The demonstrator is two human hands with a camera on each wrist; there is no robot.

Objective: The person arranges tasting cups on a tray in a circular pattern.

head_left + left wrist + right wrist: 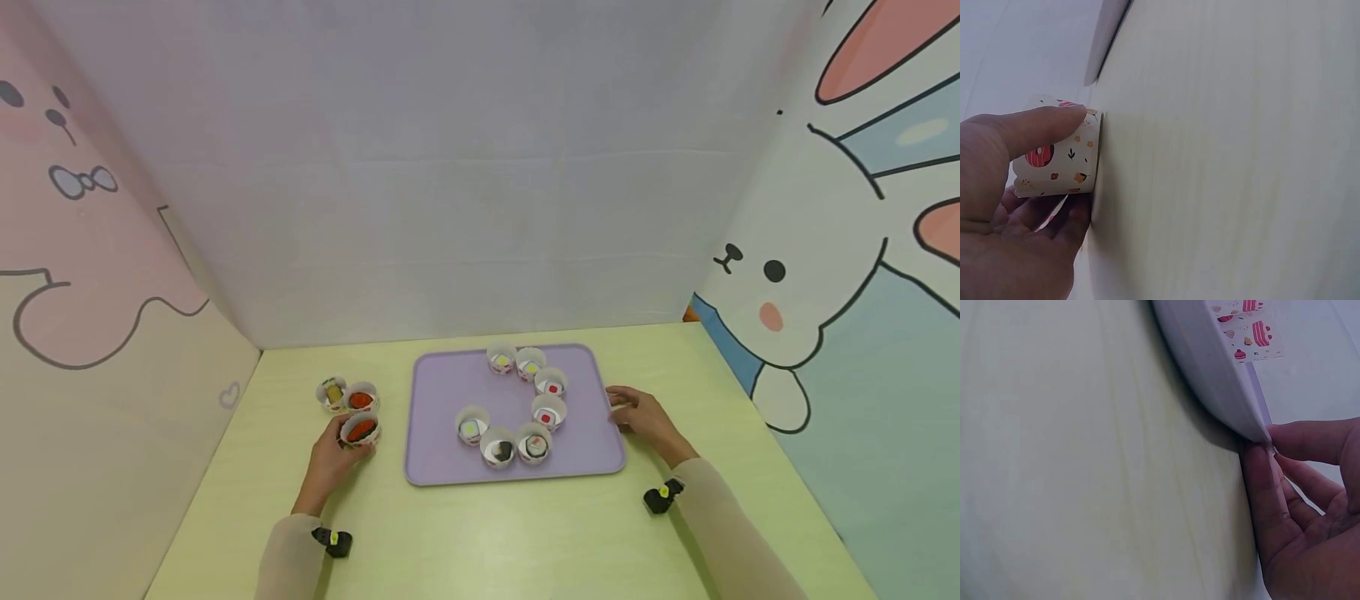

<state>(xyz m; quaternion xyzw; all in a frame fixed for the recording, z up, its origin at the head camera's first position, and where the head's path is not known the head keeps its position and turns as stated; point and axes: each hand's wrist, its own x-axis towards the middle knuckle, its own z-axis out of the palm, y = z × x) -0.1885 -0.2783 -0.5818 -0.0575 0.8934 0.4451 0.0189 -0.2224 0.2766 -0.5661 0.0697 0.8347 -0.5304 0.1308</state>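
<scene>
My left hand (331, 463) grips a small patterned paper cup (1060, 156), thumb on one side and fingers on the other. In the head view that cup holds a red-orange piece with a dark edge (362, 431). Its base is at the tabletop. Just behind it stand a cup with a red-orange piece (362, 396) and a cup with a yellowish piece (332, 392). At the right edge of the lilac tray (437, 383), my right hand (647, 419) pinches the rim between thumb and finger, as the right wrist view shows.
Several paper cups stand on the tray in a curved row, among them one with a dark piece (498, 448) and one with a red-centred piece (551, 384). The pale yellow table (480, 542) meets a white curtain (450, 208) behind and cartoon-printed panels at both sides.
</scene>
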